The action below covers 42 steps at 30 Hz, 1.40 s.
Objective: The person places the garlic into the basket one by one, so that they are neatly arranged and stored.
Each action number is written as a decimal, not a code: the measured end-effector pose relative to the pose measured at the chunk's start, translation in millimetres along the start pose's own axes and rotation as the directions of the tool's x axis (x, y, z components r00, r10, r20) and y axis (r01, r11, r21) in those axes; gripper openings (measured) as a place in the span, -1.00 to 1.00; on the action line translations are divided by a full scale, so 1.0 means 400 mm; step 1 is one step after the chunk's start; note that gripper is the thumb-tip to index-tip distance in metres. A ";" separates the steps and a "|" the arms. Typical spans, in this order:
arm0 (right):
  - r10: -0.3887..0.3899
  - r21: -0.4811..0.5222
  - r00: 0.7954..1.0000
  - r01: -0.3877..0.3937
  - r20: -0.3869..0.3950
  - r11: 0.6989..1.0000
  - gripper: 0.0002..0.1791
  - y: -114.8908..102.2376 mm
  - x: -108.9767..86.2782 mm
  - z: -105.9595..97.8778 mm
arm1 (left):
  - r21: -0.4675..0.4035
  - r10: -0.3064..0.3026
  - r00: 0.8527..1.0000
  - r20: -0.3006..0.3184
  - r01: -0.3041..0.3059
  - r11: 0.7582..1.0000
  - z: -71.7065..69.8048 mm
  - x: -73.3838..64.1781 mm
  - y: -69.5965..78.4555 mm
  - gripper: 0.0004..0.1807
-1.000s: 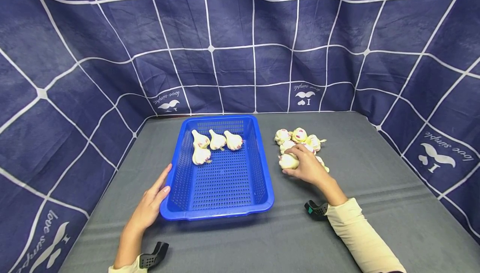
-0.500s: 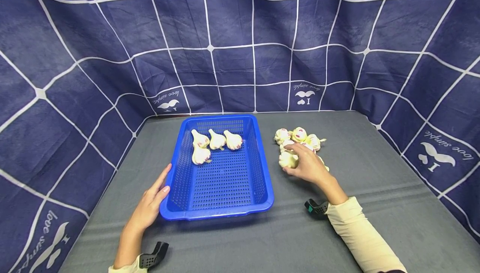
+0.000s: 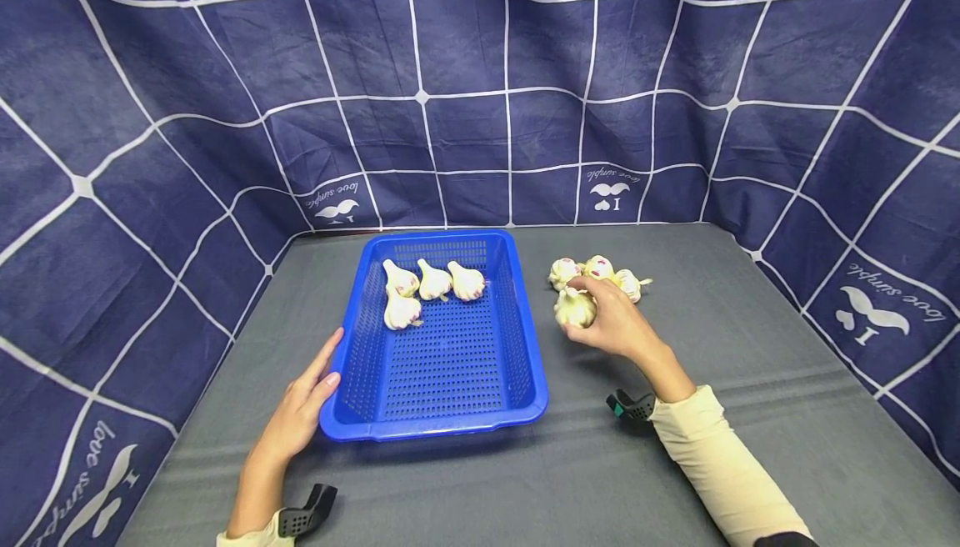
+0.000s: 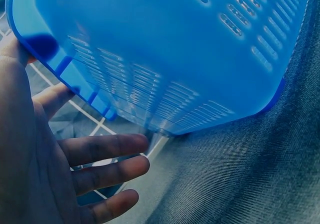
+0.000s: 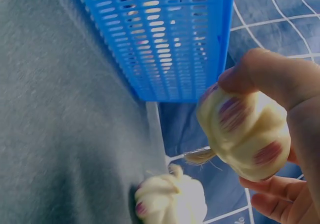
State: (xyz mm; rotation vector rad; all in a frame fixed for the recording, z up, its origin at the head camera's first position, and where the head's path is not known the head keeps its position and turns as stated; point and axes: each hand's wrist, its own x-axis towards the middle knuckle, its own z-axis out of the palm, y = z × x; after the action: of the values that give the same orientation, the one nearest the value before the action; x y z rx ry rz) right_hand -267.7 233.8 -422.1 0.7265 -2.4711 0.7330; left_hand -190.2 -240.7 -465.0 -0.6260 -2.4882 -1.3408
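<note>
My right hand [image 3: 621, 320] grips a garlic bulb [image 3: 574, 308] between thumb and fingers. In the right wrist view this bulb [image 5: 245, 131], cream with purple patches, hangs clear of the table, and another garlic bulb [image 5: 172, 199] lies below it. Several more garlic bulbs [image 3: 566, 271] are grouped behind the hand, some partly hidden by it. My left hand [image 3: 294, 415] rests against the left rim of a blue plastic basket [image 3: 438, 429], its fingers mostly straight. In the left wrist view the thumb and forefinger of the left hand [image 4: 65, 149] touch the rim while the other fingers extend beneath.
Several garlic bulbs [image 3: 435, 282] lie inside the basket toward its far left part. A grey cloth covers the table [image 3: 480, 497]. Dark blue curtains [image 3: 465, 138] with white grid lines stand along the back and both sides.
My right hand has raised the garlic bulb from the pile and tilted it, so its stem now points upward. The left hand and basket have stayed in place.
</note>
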 end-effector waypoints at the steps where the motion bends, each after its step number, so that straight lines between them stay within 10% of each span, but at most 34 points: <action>1: -0.006 0.000 1.000 0.006 -0.003 1.000 -0.37 -0.003 0.003 0.000 | 0.000 -0.002 1.000 0.001 0.002 1.000 0.000 0.000 0.000 -0.38; 17: -0.140 0.046 0.987 0.144 -0.082 0.989 -0.46 -0.024 0.048 0.002 | -0.001 -0.004 1.000 -0.001 0.004 1.000 -0.001 0.001 -0.001 -0.38; 42: -0.012 0.036 0.999 0.010 0.047 0.999 -0.54 -0.113 0.126 -0.023 | 0.027 -0.003 1.000 -0.011 0.004 1.000 -0.001 -0.003 -0.004 -0.39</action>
State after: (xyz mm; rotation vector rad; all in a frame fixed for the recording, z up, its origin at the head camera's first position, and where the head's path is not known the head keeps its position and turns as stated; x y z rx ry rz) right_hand -276.4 189.2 -371.3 0.7785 -2.5002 0.7657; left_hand -189.8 -242.1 -466.5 -0.6072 -2.4955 -1.3061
